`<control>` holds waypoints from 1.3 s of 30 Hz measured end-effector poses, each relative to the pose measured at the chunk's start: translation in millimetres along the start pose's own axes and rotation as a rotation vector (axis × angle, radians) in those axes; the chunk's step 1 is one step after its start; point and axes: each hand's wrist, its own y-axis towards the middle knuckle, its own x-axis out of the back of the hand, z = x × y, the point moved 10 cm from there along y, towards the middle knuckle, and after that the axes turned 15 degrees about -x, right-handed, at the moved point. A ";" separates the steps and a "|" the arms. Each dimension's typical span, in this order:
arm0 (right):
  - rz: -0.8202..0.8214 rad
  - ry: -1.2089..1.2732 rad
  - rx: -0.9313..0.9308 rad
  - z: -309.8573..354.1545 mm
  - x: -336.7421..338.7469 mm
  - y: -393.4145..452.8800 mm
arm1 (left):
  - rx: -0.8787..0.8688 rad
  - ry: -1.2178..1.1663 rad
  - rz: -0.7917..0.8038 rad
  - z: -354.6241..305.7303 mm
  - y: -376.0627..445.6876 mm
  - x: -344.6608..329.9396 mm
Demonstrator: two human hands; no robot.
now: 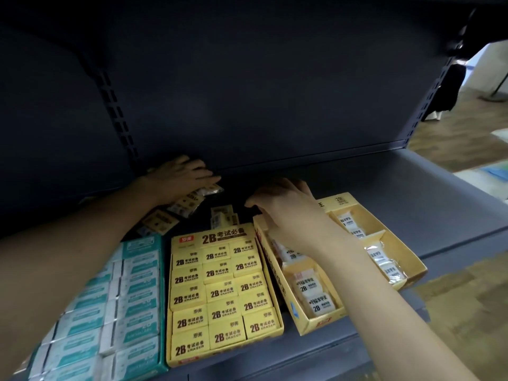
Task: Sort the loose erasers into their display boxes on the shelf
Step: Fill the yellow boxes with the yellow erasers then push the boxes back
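Three display boxes stand on the dark shelf [412, 193]: a teal box [160, 270] of white-and-green erasers at left, a full yellow box [224, 234] of 2B erasers in the middle, and an orange-yellow box [395, 243] of wrapped white erasers at right. Loose erasers [189, 202] lie in a heap behind the boxes near the back wall. My left hand [182, 178] lies over that heap with fingers spread flat. My right hand [286, 202] hovers above the back end of the right box, fingers curled downward; what it holds, if anything, is hidden.
The shelf's back panel [261, 92] rises right behind the heap, with a slotted upright [116, 111] at left. Bare shelf surface stretches right of the orange-yellow box. A floor shows past the shelf's right end.
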 end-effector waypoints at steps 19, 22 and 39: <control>0.105 -0.424 0.512 73.8 -30.3 24.7 | 0.256 0.006 -0.557 3.4 -65.8 27.0; 0.191 -0.464 0.539 77.9 -37.4 26.6 | 0.342 -0.031 -0.576 -0.8 -84.5 26.9; 0.116 -0.245 0.359 67.4 -17.9 24.9 | 0.821 -0.769 -1.107 -49.6 -179.9 54.6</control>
